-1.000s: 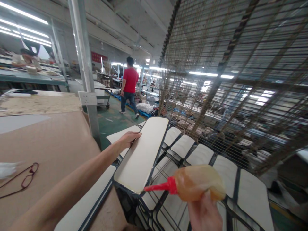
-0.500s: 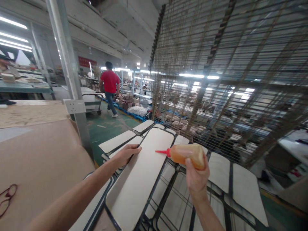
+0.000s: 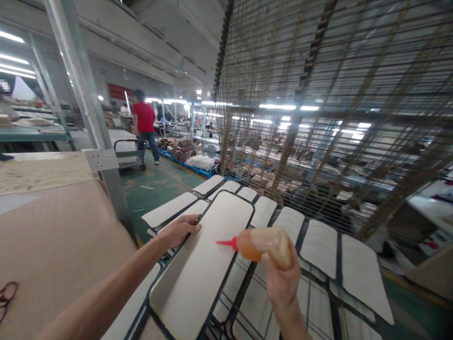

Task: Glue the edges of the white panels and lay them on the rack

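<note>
Noting, in the head view, my left grip (image 3: pixel 182 230) pinching the left long edge of a dark-rimmed white panel (image 3: pixel 200 269) above other panels (image 3: pixel 319 248), and my right grip (image 3: pixel 283 285) closed round an amber bottle (image 3: pixel 264 245), I find its red nozzle (image 3: pixel 228 243) shifted from the panel's near corner to mid-face; I judge this moves the work off the rim, contact unconfirmed. The bottle's long axis runs crosswise, nozzle leftward; the panel's runs from near left to far right.
</note>
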Motion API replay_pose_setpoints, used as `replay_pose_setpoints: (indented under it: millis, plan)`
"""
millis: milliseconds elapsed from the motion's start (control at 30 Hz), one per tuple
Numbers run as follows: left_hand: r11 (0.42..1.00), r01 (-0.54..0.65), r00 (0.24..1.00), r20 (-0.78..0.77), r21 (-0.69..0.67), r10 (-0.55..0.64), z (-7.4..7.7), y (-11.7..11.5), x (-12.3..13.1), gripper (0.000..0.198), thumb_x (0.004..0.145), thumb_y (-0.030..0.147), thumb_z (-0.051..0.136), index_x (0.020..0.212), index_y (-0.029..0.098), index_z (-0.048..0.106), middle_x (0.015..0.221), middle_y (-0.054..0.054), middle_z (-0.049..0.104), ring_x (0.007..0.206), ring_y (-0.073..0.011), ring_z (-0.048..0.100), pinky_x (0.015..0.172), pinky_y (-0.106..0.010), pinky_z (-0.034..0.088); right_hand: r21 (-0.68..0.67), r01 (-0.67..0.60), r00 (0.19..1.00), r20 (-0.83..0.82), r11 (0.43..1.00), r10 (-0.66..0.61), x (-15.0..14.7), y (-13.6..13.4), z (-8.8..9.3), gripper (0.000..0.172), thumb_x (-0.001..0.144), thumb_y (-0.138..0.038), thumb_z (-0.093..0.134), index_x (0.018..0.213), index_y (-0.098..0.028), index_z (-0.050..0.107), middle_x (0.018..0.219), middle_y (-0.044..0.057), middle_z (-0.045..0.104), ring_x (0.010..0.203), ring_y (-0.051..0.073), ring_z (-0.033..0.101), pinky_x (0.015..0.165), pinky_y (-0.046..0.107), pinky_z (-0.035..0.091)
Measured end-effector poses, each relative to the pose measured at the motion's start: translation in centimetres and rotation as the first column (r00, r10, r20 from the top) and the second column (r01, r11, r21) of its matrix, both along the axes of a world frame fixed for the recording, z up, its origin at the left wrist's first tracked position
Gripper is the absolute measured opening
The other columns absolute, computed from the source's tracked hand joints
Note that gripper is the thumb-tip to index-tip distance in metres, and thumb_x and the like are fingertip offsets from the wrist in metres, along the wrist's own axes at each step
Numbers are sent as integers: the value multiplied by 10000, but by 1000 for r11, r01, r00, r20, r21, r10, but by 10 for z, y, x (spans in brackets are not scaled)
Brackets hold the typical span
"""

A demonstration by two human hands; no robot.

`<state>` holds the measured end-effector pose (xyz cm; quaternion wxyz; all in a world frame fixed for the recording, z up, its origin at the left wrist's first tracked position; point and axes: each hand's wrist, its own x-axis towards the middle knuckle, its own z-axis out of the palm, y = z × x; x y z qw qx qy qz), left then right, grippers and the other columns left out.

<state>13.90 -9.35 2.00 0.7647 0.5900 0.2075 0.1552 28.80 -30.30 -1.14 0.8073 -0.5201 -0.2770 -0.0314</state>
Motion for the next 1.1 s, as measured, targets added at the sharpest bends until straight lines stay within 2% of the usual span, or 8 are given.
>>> replay_pose_setpoints:
  millis: [133, 367, 433, 567, 633, 800, 867, 1100]
  plan:
    - [997, 81, 996, 37, -6, -81, 0, -11, 3, 441, 609, 258, 748, 1023, 138, 654, 811, -83, 714, 683, -217, 660, 610, -278, 500, 132, 77, 997, -31, 988, -73, 35, 21, 18, 640, 611, -289, 743, 1190, -162, 501, 1076, 76, 615, 946, 213, 593, 908, 409, 438]
    - [1000, -6, 1000, 19, -23, 7, -7, 1, 7, 493, 589, 262, 760, 1056, 155, 645, 773, -69, 714, 624, -203, 652, 589, -282, 505, -96, -177, 983, -57, 979, 172, -11, -1, -39, 649, 583, -291, 763, 1177, -169, 532, 1091, 103, 632, 948, 252, 611, 818, 371, 501]
    - [1000, -4, 1000, 26, -11, 4, -6, 1, 4, 502, 592, 264, 759, 1069, 159, 642, 776, -69, 714, 631, -205, 654, 589, -278, 503, -90, -158, 987, -54, 983, 154, -10, -2, -33, 650, 579, -287, 766, 1174, -167, 534, 1100, 104, 629, 969, 252, 603, 840, 373, 491]
    - [999, 27, 999, 37, -25, -26, -3, -4, 2, 495, 606, 249, 754, 1080, 161, 641, 808, -71, 714, 674, -209, 658, 629, -279, 505, 64, 65, 997, -51, 996, -62, 23, 9, 1, 619, 635, -300, 724, 1199, -173, 502, 1104, 84, 611, 977, 229, 586, 909, 414, 439]
    - [998, 29, 999, 46, -53, -27, -4, -4, 1, 500, 608, 244, 754, 1088, 165, 637, 808, -69, 714, 687, -207, 657, 651, -282, 506, 93, 83, 995, -64, 992, -77, 32, 13, 3, 610, 637, -308, 720, 1190, -169, 506, 1089, 75, 613, 968, 223, 585, 923, 426, 425]
    - [996, -16, 1000, 18, -88, 17, -13, 5, 0, 556, 555, 251, 783, 1083, 155, 637, 747, -61, 713, 638, -204, 651, 630, -291, 509, -42, -187, 974, -142, 982, 179, 8, -1, -42, 602, 627, -302, 734, 1180, -194, 523, 1069, 81, 637, 925, 235, 608, 829, 387, 489]
    - [996, -50, 999, -1, -79, 50, -15, 6, -2, 569, 546, 261, 787, 1085, 159, 636, 729, -54, 712, 618, -200, 649, 608, -281, 505, -40, -215, 966, -155, 976, 206, 4, -3, -46, 602, 623, -295, 740, 1178, -202, 526, 1087, 81, 633, 938, 233, 606, 822, 373, 494]
    - [996, -2, 1000, 18, -90, 4, -9, 1, -1, 503, 580, 243, 770, 1063, 174, 644, 755, -50, 714, 669, -197, 655, 644, -268, 499, 110, 95, 990, -113, 989, -82, 33, 23, 4, 586, 626, -332, 727, 1157, -185, 528, 1024, 52, 641, 910, 209, 606, 867, 393, 469]
